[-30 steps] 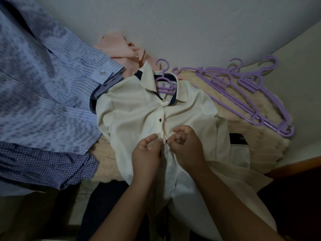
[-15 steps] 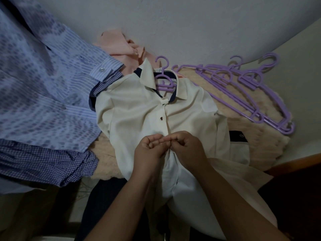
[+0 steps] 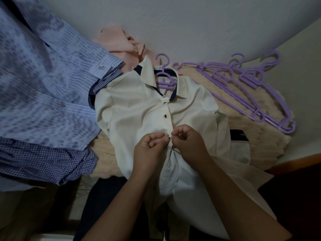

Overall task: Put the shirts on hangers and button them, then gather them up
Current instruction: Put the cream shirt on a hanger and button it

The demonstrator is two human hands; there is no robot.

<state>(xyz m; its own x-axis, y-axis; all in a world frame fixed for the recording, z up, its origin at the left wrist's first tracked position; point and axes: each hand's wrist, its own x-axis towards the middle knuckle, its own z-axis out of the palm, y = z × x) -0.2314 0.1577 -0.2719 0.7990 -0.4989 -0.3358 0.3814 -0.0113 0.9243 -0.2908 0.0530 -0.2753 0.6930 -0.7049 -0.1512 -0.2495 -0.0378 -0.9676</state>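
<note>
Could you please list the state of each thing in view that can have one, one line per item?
cream shirt: on a purple hanger, upper buttons done, lower placket open
left hand: pinching the placket at a dark button
right hand: pinching the opposite placket edge
spare purple hangers: stacked flat, unused
blue patterned shirt: lying spread out
pink shirt: crumpled

Blocked on the left by the blue shirts [image 3: 43,101]. Blocked at the back right by the pile of purple hangers [image 3: 251,91]. Bare fluffy blanket [image 3: 243,122] free between hangers and cream shirt [image 3: 139,108]. Pink cloth [image 3: 119,44] behind.
</note>
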